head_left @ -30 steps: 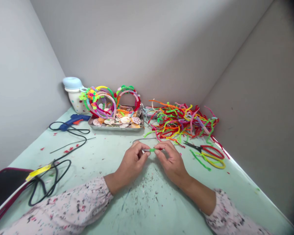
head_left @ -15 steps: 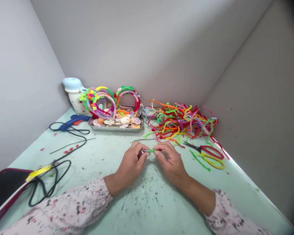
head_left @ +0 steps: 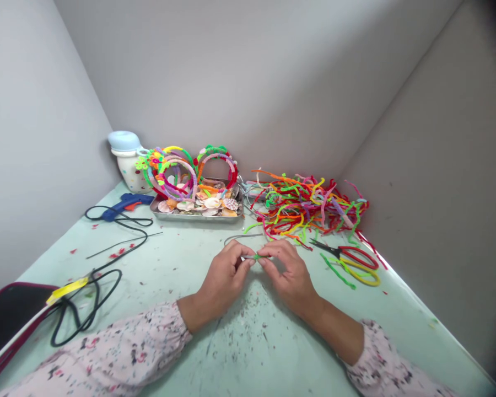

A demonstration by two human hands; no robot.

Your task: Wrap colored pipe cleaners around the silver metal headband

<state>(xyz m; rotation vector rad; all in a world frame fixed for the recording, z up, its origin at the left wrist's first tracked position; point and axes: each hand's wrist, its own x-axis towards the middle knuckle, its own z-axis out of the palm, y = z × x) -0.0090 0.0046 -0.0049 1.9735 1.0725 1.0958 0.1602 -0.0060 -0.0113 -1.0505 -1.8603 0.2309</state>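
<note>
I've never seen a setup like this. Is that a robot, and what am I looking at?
No robot here: these are a person's bare hands, seen by a camera worn on the person's head, looking forward and down. The left hand pinches a thin grey strip; the right hand pinches the fuzzy green bit on it. On the pale green table, a metal tray holds seashells and colourful headbands. Rightward are heaped pipe cleaners and scissors; leftward, a blue glue gun.

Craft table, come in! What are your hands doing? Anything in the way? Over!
Left hand, right hand: both pinching, close together. Green fuzzy bit: between them. Scissors: off to the right, not in the way.
</note>
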